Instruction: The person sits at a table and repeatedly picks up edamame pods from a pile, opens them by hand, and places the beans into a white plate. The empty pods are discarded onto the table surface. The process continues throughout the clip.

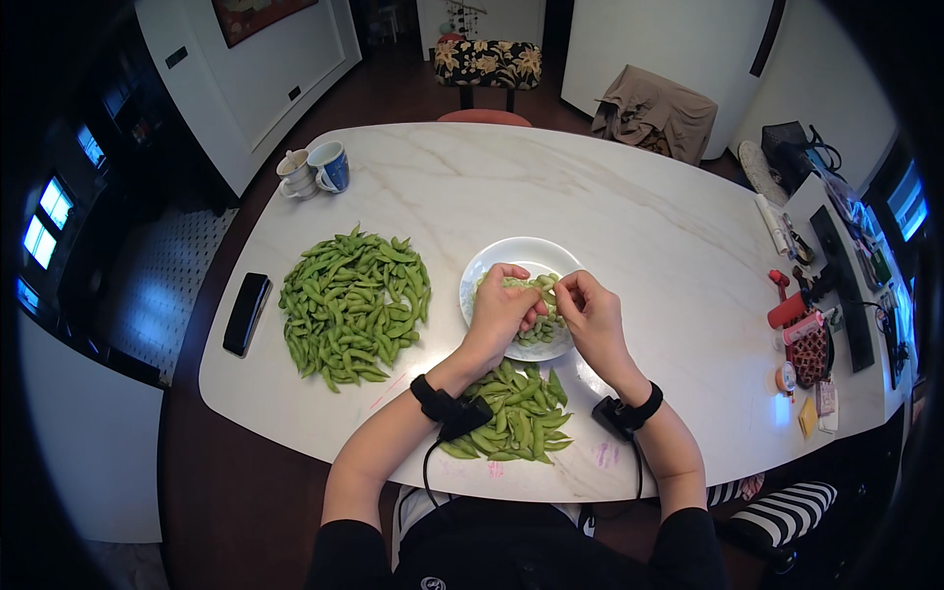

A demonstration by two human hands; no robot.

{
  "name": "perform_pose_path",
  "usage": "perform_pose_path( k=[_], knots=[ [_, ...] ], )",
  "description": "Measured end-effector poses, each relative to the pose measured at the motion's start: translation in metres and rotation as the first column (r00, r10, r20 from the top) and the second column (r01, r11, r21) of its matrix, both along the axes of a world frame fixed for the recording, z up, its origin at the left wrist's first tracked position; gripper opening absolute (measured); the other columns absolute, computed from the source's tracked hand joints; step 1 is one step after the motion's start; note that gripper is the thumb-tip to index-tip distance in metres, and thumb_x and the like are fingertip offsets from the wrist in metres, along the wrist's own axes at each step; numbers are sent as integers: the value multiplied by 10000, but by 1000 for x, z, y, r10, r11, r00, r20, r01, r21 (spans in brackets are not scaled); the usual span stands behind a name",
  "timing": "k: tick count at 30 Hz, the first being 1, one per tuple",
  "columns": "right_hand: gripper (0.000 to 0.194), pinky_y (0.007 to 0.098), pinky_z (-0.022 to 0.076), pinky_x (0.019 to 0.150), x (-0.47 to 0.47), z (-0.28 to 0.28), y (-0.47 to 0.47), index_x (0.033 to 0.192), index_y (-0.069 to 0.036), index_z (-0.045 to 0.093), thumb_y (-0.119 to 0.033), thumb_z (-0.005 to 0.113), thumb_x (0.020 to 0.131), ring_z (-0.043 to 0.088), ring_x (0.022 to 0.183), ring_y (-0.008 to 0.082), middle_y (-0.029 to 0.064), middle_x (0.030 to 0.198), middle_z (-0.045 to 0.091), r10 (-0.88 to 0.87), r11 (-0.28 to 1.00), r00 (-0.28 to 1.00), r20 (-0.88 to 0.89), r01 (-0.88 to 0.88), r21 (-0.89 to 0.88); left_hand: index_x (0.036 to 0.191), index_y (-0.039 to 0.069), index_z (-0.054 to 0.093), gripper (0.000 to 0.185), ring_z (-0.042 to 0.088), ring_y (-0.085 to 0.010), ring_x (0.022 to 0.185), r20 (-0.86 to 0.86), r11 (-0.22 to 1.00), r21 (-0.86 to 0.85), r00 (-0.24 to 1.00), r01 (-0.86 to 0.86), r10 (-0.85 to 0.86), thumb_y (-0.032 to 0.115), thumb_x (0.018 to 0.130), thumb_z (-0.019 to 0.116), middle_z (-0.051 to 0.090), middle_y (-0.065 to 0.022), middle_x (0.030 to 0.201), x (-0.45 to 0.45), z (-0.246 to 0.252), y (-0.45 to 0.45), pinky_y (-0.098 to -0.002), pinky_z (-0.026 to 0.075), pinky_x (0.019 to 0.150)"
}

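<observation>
Both my hands are over a white bowl (467, 279) that holds pale green shelled soybeans (544, 333). A green edamame pod (550, 293) is pinched between the fingertips of my left hand (498, 313) and my right hand (594, 317); my fingers partly hide it. Close in front of me, below the bowl, lies a small heap of edamame pods (525, 420), partly covered by my left forearm. To the left of the bowl spreads a larger pile of whole green pods (352, 310).
A black phone-like object (247, 315) lies near the table's left edge. Two mugs, one beige (297, 175) and one blue (335, 168), stand at the far left. Along the right side are a red bottle (787, 310), a pink tube (804, 327) and a patterned pouch (809, 359). Cables hang from my wristbands.
</observation>
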State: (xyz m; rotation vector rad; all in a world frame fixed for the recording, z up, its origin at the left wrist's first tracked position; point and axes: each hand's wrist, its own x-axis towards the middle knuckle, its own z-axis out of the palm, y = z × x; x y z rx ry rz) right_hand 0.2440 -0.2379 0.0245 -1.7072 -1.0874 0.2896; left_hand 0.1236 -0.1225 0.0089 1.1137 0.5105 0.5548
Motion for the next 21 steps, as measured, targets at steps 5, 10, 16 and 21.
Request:
perform_pose_path(
  k=[5,10,16,21],
  knots=[
    [93,328,531,610,-2,6,0,946,27,643,-55,686,959,671,640,210,151,759,679,-16,999,985,171,9,46,1189,-19,623,218,586,-62,734,-5,986,161,999,-36,38,94,1005,654,696,-40,880,-1,2,4,-204,468,656],
    [79,342,531,612,-4,5,-2,987,23,681,-44,685,946,673,648,241,170,802,693,-18,996,981,194,1,92,1201,-72,711,300,662,-71,910,-52,901,433,996,-44,74,159,1010,698,737,-53,1023,0,-3,0,-216,530,808],
    [101,340,514,608,-5,2,-2,1022,24,697,-45,666,955,659,654,247,178,833,702,2,997,981,195,-18,80,1235,-69,702,326,659,-70,925,-28,908,418,999,29,-19,169,1011,706,738,-47,1036,0,-4,-2,-226,537,821],
    [119,297,494,608,-3,2,-1,1019,37,693,-68,644,992,621,670,131,96,791,698,78,996,994,-74,-74,55,1240,-55,707,298,617,-58,809,40,966,220,989,132,-144,125,1002,702,723,-33,981,-3,-3,7,-218,531,750]
  ],
)
